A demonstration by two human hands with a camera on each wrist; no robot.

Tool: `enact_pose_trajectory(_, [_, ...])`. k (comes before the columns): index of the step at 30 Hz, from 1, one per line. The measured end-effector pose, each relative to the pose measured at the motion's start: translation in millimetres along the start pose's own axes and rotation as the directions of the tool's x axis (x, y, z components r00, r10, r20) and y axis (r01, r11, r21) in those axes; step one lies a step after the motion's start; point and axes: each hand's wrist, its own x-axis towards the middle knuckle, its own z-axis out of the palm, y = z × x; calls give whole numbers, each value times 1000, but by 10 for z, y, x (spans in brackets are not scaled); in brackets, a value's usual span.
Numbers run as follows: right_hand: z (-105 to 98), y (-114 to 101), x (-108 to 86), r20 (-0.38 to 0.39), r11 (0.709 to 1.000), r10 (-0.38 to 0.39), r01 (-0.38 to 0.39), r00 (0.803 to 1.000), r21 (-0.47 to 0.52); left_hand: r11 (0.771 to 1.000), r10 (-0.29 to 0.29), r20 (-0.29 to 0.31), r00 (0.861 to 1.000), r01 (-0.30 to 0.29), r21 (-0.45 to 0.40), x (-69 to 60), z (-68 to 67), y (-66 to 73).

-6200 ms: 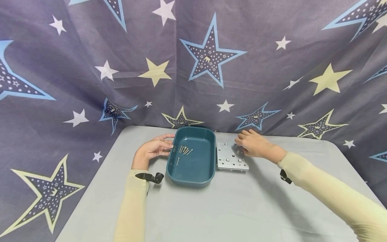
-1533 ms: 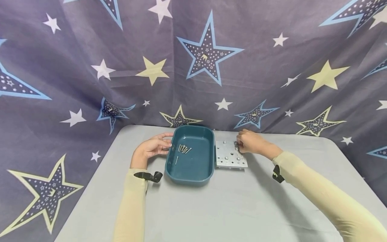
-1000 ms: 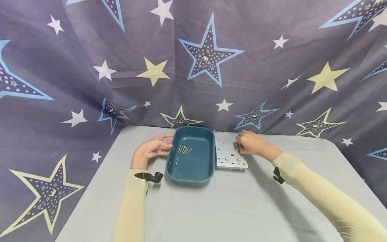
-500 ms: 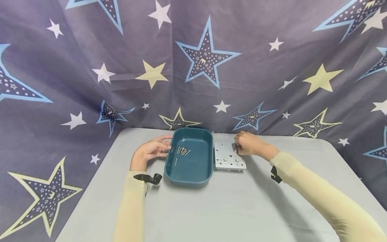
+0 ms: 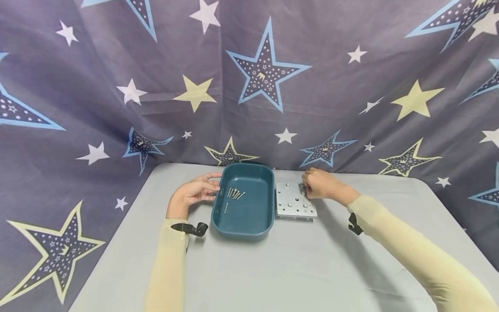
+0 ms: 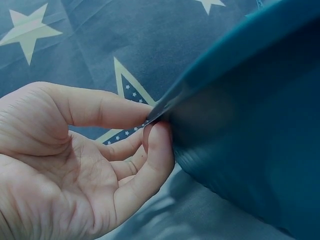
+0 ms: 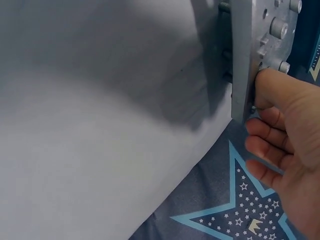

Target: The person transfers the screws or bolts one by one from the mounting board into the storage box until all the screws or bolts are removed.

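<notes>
My left hand (image 5: 196,190) holds the left wall of a dark teal plastic tray (image 5: 243,225); in the left wrist view the thumb and a finger pinch its rim. Several thin screws (image 5: 235,193) lie in the tray, with one screw (image 5: 226,208) apart from the group. Against the tray's right side stands a silver metal plate (image 5: 286,197) with holes and several screw heads. My right hand (image 5: 321,185) is at the plate's back right corner, fingers curled, pinching what seems a screw; the fingertips largely hide it. In the right wrist view, screw heads (image 7: 278,28) stand up from the plate.
Screw ends (image 7: 225,7) stick out under the plate, which sits raised above the white table (image 5: 249,277). A dark curtain (image 5: 249,121) with stars hangs right behind the table's back edge. Black straps (image 5: 191,228) circle both wrists.
Since the earliest frame, my right hand has shifted slightly right across the plate, uncovering more of its surface. My left hand, the tray and the loose screws stay in place; the head view has drifted slightly.
</notes>
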Motion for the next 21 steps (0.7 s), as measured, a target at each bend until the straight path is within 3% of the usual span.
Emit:
enact_pose_trajectory(10, [-18, -35, -25, -43, 969, -135, 123, 990, -216, 1000, -9, -6, 1000, 9, 14, -7, 3, 11])
enact_pose_trajectory(21, [-19, -2, -39, -13, 935, -205, 191, 979, -300, 1000, -11, -14, 1000, 10, -3, -2, 10, 4])
